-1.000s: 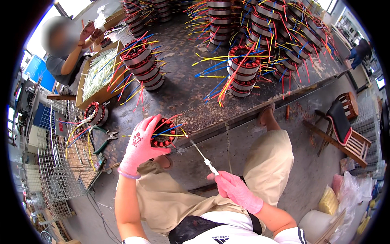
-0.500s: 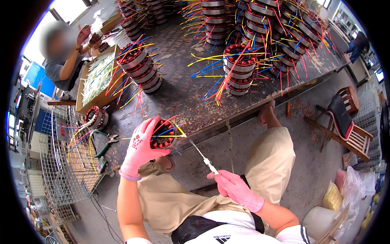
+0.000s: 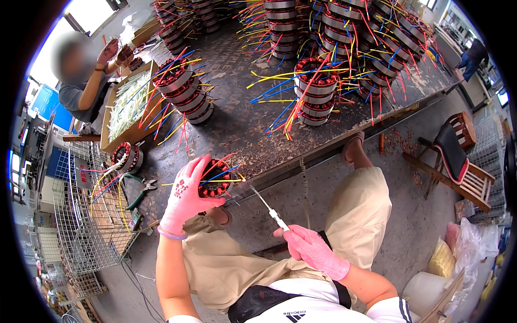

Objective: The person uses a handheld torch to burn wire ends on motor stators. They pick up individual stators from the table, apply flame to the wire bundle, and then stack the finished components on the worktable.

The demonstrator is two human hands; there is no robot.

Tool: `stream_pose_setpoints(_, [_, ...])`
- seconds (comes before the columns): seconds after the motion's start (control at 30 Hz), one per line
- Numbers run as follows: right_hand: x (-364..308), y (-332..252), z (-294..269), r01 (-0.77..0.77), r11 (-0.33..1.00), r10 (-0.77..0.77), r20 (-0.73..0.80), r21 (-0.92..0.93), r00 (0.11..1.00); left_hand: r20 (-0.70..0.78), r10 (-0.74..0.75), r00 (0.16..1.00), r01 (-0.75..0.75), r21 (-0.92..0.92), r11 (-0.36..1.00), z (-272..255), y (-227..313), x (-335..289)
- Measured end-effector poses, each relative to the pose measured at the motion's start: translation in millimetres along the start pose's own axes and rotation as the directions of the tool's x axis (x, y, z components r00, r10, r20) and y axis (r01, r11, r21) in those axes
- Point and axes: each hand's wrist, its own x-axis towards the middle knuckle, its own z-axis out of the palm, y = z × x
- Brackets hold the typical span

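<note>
My left hand (image 3: 186, 196), in a pink glove, is wrapped round a motor stator (image 3: 215, 189) with red windings. The stator is held at the front edge of the bench, its open face and loose wires turned toward me. A blue wire (image 3: 222, 173) crosses that face, and the end of a yellow wire (image 3: 242, 176) sticks out on the right. My right hand (image 3: 315, 250), also gloved in pink, is closed round a slim tool with a white handle (image 3: 277, 218) and a thin metal shaft. The shaft's tip is close to the yellow wire's end; whether they touch, I cannot tell.
Stacked stators (image 3: 183, 89) with coloured wires stand on the dark workbench (image 3: 231, 118). Cutting pliers (image 3: 141, 191) and another stator (image 3: 128, 157) lie at left, near a box of pale sleeves (image 3: 129, 102). A person (image 3: 83, 81) sits beyond. A wooden chair (image 3: 455, 161) stands right.
The yellow wire's end near the tool tip shows differently, with less of its length visible between stator and tool. Both hands have stayed almost in place.
</note>
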Motion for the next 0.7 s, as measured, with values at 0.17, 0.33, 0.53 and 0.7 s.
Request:
stream_pose_setpoints(0.17, [1,4,-1,0.020,0.999,-0.020,-0.001,0.033,1.000,0.006,-0.007,1.000,0.007,-0.003,1.000,0,1,1])
stream_pose_setpoints(0.33, [-1,2,0,0.011,0.995,-0.008,-0.023,0.104,1.000,0.015,-0.002,1.000,0.002,-0.037,0.999,-1,-3,0])
stream_pose_setpoints(0.53, [1,10,-6,0.025,0.994,-0.023,-0.023,0.109,0.999,0.023,0.063,0.998,-0.065,0.116,0.991,-7,13,5])
stream_pose_setpoints(0.7, [1,7,-4,0.013,0.996,-0.012,-0.014,0.093,1.000,0.046,0.092,0.995,-0.095,0.049,0.994,-5,0,5])
